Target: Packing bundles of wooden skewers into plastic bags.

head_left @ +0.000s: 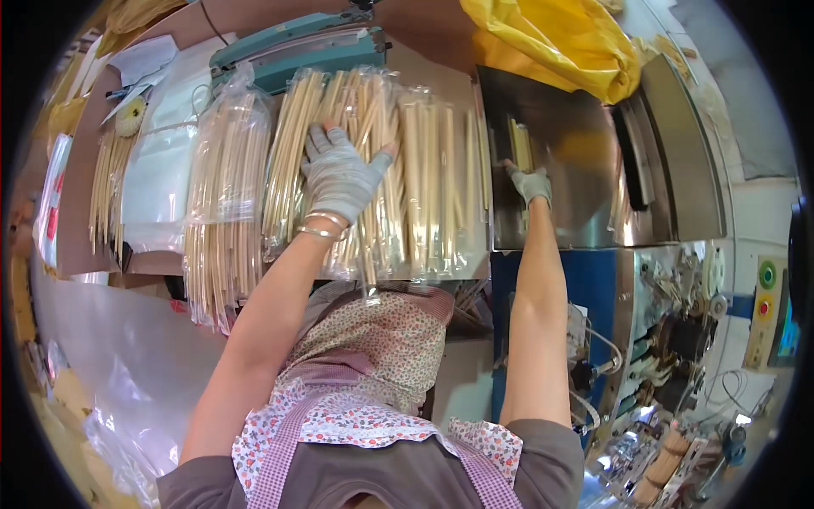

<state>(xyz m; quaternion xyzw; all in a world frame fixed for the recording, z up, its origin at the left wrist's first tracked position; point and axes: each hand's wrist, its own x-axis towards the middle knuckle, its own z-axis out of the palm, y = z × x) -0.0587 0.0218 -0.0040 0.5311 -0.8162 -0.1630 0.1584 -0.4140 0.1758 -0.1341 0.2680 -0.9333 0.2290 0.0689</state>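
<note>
My left hand (341,176), in a grey fingerless glove with bracelets at the wrist, lies with spread fingers on clear plastic bags of thin wooden sticks (373,102). Over at the right, my right hand (532,184), gloved the same way, is closed round the near ends of a small bunch of wooden sticks (521,144) on a dark metal tray (568,191). Its fingertips are partly hidden. More bagged sticks (432,170) lie between my hands, and another long bag of sticks (225,187) lies to the left, overhanging the table's front edge.
A teal bag sealer (297,53) stands at the back. Flat clear bags (161,187) and loose sticks (110,182) are at the far left. Yellow plastic (560,42) hangs over the tray's back. Machinery (670,339) and a button panel (766,297) stand at the right.
</note>
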